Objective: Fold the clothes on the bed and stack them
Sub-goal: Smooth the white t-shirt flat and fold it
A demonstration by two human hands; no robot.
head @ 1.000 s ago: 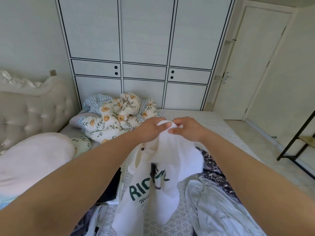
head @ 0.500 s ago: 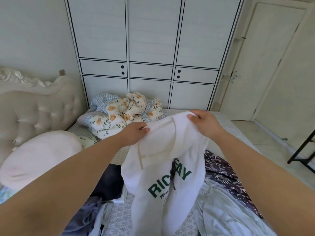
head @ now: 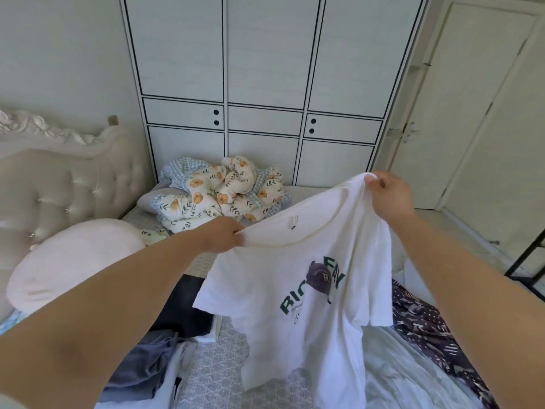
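Note:
A white T-shirt [head: 298, 314] with green lettering and a dark cap print hangs spread out above the bed [head: 206, 367]. My left hand [head: 222, 235] pinches its left shoulder seam. My right hand [head: 389, 196] grips the right shoulder, held higher and further away. The neckline stretches between them, and the hem hangs over other clothes. Under it lie a pale grey-blue garment [head: 395, 370] and a dark patterned garment [head: 424, 323] on the right, and blue-grey [head: 147, 367] and black [head: 182, 311] clothes on the left.
A flowered quilt [head: 224, 199] is bundled at the far side of the bed before a white wardrobe [head: 259, 84]. A pink pillow [head: 70, 258] lies by the tufted headboard [head: 65, 184] on the left. A door [head: 472, 113] and a black rack [head: 528, 261] stand at the right.
My hands have moved apart from a joined hold at the collar. The bunched T-shirt has opened out wide, with my right hand raised up and to the right.

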